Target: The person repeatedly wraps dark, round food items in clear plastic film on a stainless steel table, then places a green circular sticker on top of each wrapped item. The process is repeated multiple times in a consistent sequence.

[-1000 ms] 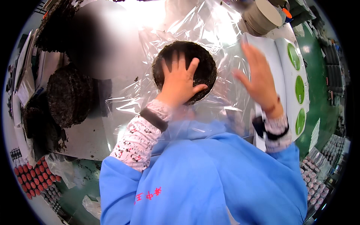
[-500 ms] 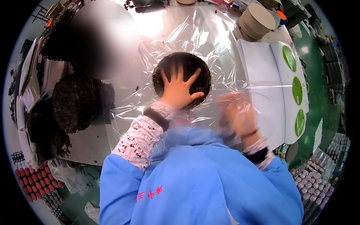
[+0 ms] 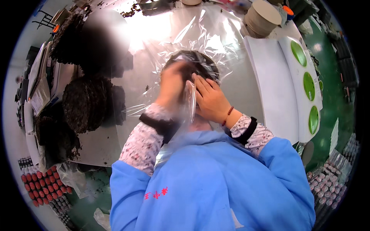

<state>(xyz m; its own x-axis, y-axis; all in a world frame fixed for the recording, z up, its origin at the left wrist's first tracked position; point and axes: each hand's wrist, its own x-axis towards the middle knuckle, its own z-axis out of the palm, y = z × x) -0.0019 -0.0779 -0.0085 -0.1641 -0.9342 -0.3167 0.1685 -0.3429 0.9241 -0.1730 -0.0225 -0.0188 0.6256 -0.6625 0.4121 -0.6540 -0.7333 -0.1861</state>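
A dark, rough round cake (image 3: 208,63), which looks like dried seaweed, lies in front of me on clear plastic film (image 3: 181,38). Part of the film is now folded over the cake's near side. My left hand (image 3: 171,86) is over the cake's left part, its fingers smeared by motion. On the near right side, my right hand (image 3: 212,101) lies against the film with its fingers stretched out. A raised fold of film (image 3: 190,98) stands between the two hands. Both hands hide much of the cake.
Dark cakes (image 3: 86,104) are stacked at the left. White sheets with green oval labels (image 3: 308,86) lie at the right. Round beige discs (image 3: 263,17) are piled at the back right, near a metal ring (image 3: 150,4). Red-topped packages (image 3: 45,186) stand at the lower left.
My right hand has swung in from the right, bringing film over the cake. My left hand, spread flat on the cake before, has shifted to its left side.
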